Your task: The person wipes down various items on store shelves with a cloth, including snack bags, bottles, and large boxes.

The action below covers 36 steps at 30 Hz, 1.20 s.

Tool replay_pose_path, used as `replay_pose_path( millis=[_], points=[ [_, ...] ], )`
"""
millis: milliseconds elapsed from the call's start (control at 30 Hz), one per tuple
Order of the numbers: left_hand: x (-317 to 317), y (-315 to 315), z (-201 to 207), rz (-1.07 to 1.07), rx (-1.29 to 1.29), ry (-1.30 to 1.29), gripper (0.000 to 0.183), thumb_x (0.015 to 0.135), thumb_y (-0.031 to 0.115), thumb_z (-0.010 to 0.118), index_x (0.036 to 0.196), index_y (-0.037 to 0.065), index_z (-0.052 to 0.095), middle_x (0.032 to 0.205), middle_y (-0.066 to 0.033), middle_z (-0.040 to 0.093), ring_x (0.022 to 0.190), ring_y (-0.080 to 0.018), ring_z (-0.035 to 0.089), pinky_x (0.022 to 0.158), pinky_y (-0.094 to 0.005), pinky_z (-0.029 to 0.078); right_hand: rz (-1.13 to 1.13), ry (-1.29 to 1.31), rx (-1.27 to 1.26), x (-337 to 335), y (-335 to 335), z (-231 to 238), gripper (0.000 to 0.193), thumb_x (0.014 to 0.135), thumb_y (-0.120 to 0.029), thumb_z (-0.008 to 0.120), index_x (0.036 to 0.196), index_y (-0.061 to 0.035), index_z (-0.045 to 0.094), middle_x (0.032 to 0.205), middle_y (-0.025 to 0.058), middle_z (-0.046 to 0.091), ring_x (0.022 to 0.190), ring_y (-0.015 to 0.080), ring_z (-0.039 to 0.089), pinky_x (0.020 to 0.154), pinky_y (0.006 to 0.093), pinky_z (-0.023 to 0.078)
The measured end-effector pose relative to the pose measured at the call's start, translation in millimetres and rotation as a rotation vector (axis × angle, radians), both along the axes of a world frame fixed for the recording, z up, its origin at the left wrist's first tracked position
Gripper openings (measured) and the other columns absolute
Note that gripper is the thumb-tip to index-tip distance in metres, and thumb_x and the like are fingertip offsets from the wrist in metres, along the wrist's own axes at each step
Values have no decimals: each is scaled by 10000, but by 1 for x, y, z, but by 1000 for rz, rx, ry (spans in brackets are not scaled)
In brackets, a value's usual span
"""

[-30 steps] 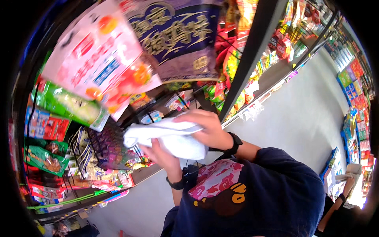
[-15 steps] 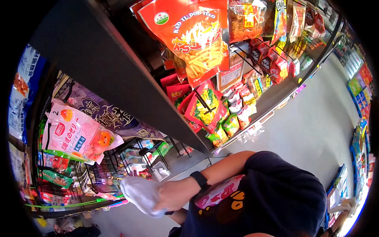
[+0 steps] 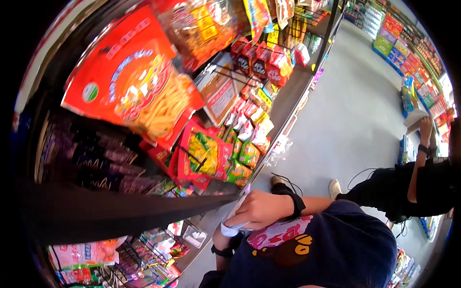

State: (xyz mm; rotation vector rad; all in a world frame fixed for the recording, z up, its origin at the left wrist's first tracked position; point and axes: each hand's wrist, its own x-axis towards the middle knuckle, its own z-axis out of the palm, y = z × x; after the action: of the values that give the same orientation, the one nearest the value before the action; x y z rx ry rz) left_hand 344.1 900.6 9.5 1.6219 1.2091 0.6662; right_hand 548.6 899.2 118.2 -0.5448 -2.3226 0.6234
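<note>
A crumpled white cloth is between my hands, low in front of my chest. My right hand, with a black watch on its wrist, is closed over the cloth from above. Just below it is my left hand, wearing a black wristband. It meets the cloth from underneath, and its fingers are hidden. Close by stands a dark shelf panel, its end edge near my right hand. Beyond the panel hang red snack packs and a large red-orange bag of fried sticks.
Small snack packs line the lower shelf. Pink candy bags hang below the panel. At right, another person in black reaches a hand with something white toward the opposite shelves. A grey floor aisle runs between.
The view has swung, so the shelf panel now lies lower and nearly level. My hands and the cloth appear farther right, beside the panel's end. More of the other person shows at right.
</note>
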Motion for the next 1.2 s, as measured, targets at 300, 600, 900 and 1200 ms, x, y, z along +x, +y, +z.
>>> replay_pose_path(
  millis=[300, 600, 900, 1200],
  points=[
    [101, 19, 19, -98, 24, -90, 431, 960, 198, 468, 1326, -14, 385, 1261, -143, 506, 1144, -281, 524, 918, -399, 462, 59, 11, -87, 61, 26, -10, 278, 854, -165, 596, 1124, -107, 627, 936, 88, 679, 797, 261, 650, 683, 372, 512],
    [37, -36, 81, 131, 198, -511, 440, 957, 181, 479, 1331, -25, 373, 1263, -147, 503, 1143, -285, 524, 934, -401, 454, 222, 242, 90, 4, 30, 22, 311, 852, -128, 602, 1162, -104, 614, 890, 74, 645, 750, 246, 638, 648, 356, 505],
    [-23, -51, 72, 736, 620, -149, 468, 938, 112, 501, 1355, -53, 366, 1365, -212, 438, 1234, -335, 460, 1056, -431, 335, -248, 524, 315, -92, 12, 24, 370, 761, -27, 646, 1130, -30, 628, 1047, 121, 644, 909, 291, 641, 765, 372, 523],
    [-21, 21, 85, 426, 627, -121, 434, 918, 153, 528, 1303, -31, 454, 1329, -187, 500, 1241, -296, 474, 1026, -416, 356, -555, 439, 567, -115, 2, 39, 534, 698, 23, 676, 1219, 8, 559, 1375, 242, 440, 1202, 354, 514, 967, 396, 448]
  ],
)
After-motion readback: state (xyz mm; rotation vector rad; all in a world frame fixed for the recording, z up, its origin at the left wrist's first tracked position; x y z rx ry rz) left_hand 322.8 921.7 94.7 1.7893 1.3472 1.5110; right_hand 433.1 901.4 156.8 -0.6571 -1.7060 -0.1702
